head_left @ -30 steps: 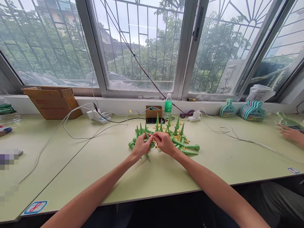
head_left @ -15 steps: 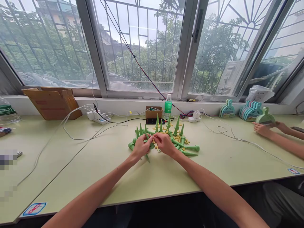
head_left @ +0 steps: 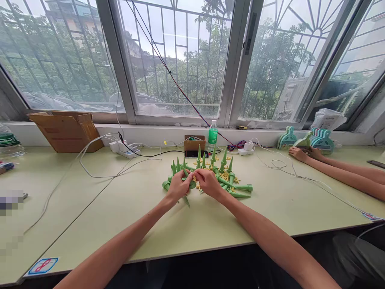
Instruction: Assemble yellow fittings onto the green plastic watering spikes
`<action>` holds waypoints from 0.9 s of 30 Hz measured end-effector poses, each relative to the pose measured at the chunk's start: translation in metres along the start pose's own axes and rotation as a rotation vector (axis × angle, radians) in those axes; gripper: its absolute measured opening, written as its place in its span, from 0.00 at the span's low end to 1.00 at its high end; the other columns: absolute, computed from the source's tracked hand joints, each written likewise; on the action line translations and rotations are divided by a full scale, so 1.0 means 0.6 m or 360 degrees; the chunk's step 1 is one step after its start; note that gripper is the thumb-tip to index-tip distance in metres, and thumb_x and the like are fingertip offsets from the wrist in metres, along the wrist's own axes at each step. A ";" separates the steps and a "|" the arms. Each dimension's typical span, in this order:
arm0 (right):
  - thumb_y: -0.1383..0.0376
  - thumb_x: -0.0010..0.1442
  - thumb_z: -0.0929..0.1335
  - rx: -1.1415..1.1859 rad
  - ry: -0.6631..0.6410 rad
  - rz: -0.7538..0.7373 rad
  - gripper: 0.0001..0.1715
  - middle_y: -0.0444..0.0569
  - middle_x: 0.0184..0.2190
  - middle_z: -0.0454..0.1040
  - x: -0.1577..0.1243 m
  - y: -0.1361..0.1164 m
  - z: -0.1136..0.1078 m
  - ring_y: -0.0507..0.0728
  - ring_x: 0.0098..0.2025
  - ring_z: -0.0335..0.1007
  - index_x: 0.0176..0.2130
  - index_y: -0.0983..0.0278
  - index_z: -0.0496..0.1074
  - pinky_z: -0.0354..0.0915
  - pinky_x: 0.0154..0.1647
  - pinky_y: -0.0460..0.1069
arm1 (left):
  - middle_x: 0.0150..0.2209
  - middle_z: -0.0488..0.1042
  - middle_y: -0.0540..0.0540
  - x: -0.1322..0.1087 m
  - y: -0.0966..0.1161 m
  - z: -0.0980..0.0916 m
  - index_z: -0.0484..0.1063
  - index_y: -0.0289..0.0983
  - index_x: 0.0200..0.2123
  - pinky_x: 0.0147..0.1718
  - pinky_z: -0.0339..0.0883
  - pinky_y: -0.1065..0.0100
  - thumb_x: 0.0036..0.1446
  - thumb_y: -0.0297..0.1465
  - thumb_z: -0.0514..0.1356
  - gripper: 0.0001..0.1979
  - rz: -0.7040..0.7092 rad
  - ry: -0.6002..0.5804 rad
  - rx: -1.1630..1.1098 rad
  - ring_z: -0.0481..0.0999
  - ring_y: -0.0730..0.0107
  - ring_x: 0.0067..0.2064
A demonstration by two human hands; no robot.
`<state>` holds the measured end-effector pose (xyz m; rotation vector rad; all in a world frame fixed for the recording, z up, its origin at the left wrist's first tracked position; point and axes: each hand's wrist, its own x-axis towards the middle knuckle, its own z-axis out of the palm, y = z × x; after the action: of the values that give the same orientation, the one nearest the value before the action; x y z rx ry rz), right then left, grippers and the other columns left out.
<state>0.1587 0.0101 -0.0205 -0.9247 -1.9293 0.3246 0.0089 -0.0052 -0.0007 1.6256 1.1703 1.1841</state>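
My left hand (head_left: 178, 186) is closed around a green plastic watering spike (head_left: 193, 185), its wide end towards my right hand. My right hand (head_left: 208, 183) meets it with fingertips pinched at the spike; a bit of yellow shows between the fingers, mostly hidden. Behind both hands, several green spikes (head_left: 223, 160) stand point up, some with small yellow valves across them. More spikes (head_left: 240, 195) lie on their sides to the right. Loose yellow valves (head_left: 226, 176) are heaped among them.
A small cardboard box (head_left: 194, 143), a green-labelled bottle (head_left: 213, 134) and a phone (head_left: 192, 154) are behind the pile. White cables (head_left: 96, 175) cross the table (head_left: 168, 237). At right, a co-worker's hands (head_left: 300, 154) hold a pale green paddle-shaped item (head_left: 303, 141) near similar teal ones (head_left: 323, 141).
The co-worker's hands have moved left with the pale green item, bringing it between the teal stacks. My own hands stay almost in place at the spike.
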 end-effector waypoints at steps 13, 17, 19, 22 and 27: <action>0.63 0.66 0.59 0.0059 -0.0030 -0.0022 0.15 0.46 0.28 0.71 0.001 -0.001 0.000 0.51 0.29 0.64 0.33 0.65 0.70 0.58 0.33 0.45 | 0.13 0.60 0.57 0.005 -0.009 -0.001 0.65 0.37 0.31 0.09 0.52 0.76 0.55 0.40 0.57 0.12 -0.0017 0.0055 -0.0008 0.58 0.79 0.11; 0.62 0.66 0.59 0.0065 -0.0033 0.0038 0.15 0.42 0.23 0.67 0.001 0.003 0.001 0.49 0.25 0.60 0.31 0.65 0.68 0.56 0.29 0.44 | 0.13 0.60 0.57 0.004 -0.010 0.000 0.65 0.37 0.31 0.10 0.52 0.76 0.55 0.41 0.57 0.12 -0.0001 0.0038 -0.0011 0.58 0.79 0.11; 0.61 0.66 0.59 0.0069 -0.0019 0.0065 0.15 0.41 0.21 0.64 0.001 0.005 0.001 0.49 0.23 0.58 0.30 0.64 0.66 0.55 0.27 0.44 | 0.13 0.60 0.57 0.004 -0.009 0.001 0.65 0.37 0.31 0.10 0.52 0.76 0.55 0.41 0.57 0.12 0.0003 0.0026 -0.0023 0.58 0.79 0.11; 0.60 0.66 0.59 0.0053 0.0006 0.0081 0.16 0.41 0.20 0.63 0.001 0.005 0.001 0.49 0.23 0.57 0.29 0.64 0.65 0.54 0.27 0.44 | 0.13 0.60 0.57 0.003 -0.008 0.002 0.65 0.37 0.32 0.10 0.52 0.77 0.55 0.40 0.57 0.12 0.0004 0.0013 -0.0042 0.58 0.79 0.11; 0.59 0.66 0.59 0.0045 0.0005 0.0078 0.15 0.40 0.20 0.63 0.000 -0.001 -0.001 0.49 0.22 0.56 0.31 0.64 0.65 0.53 0.26 0.44 | 0.13 0.60 0.57 0.004 -0.009 0.001 0.66 0.36 0.31 0.09 0.51 0.77 0.55 0.40 0.57 0.12 0.0001 0.0024 -0.0049 0.58 0.79 0.11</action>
<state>0.1587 0.0096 -0.0198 -0.9548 -1.8967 0.3778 0.0088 -0.0015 -0.0053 1.5967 1.1558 1.2111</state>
